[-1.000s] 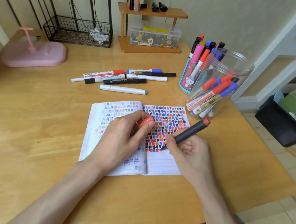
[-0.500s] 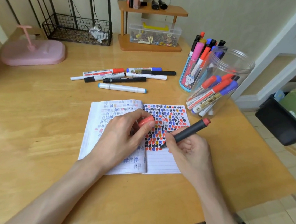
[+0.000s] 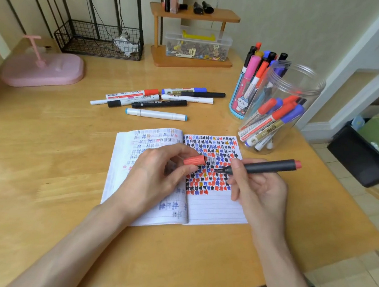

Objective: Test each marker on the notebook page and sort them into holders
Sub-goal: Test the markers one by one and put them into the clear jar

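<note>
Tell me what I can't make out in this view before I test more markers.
Head view:
- Notebook: the left hand, holding the red cap, covers part of the left page.
- Black marker in the right hand: tip too small to tell whether it touches the page.
- Loose markers: label print too small to read.
- Blue cup: lower right side hidden behind the clear jar.

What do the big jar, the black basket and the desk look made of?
Big jar: probably clear plastic; see-through wall, threaded rim.
Black basket: thin wire mesh, likely coated metal.
Desk: wood or wood veneer, glossy; visible grain and sheen.
</note>
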A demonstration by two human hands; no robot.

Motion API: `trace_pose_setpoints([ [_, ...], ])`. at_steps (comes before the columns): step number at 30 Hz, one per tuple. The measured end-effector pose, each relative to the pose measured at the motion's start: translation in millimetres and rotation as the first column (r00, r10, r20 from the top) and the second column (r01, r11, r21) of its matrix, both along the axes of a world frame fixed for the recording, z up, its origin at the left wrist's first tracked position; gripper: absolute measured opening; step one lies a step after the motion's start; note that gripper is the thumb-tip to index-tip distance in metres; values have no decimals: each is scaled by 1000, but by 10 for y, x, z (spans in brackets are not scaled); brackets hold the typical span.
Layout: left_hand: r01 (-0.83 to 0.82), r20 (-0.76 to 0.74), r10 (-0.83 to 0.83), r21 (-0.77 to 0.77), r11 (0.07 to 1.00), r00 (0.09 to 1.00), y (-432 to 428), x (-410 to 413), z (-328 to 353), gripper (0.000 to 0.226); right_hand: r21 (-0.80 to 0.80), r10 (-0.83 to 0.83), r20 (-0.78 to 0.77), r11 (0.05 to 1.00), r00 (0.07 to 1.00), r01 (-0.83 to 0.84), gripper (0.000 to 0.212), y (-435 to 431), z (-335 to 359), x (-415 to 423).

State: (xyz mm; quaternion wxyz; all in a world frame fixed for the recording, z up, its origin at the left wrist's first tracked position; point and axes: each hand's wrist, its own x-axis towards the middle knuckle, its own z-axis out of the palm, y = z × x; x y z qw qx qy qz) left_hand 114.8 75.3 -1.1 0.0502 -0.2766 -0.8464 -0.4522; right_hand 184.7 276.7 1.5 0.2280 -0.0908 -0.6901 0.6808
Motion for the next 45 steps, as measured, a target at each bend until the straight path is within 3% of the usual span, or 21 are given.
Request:
trace_pose_setpoints([
  [4,13,18,-13,4,1000,1000,1,-8,-10,17,-69,55,-17,996,998,-56,7,0,69,32],
  [9,38,16,-39,21,999,999,-1,1,-4,20,-120,93,-2,988,996,-93,30,-9,69,28],
  [16,102,50,-106,82,991,993,8,12,-60,31,0,175,0,985,985,-175,14,-34,49,24],
  [20,79,-31,-76,107,991,997,29,53,-37,37,15,185,-35,983,982,-185,18,-45,38,29],
  [30,40,-86,-31,106,994,996,98,113,-54,23,16,195,-77,981,978,-195,12,-54,5,18],
  [36,51,-63,-45,93,994,997,127,169,-26,23,-19,202,-37,979,979,-203,22,-34,24,9],
  [42,-60,-34,63,98,993,997,139,195,47,20,-146,148,15,979,989,-145,25,-22,54,-65],
  [45,-175,46,169,183,967,984,91,168,93,16,-37,-14,-5,999,1000,14,26,38,44,-61],
])
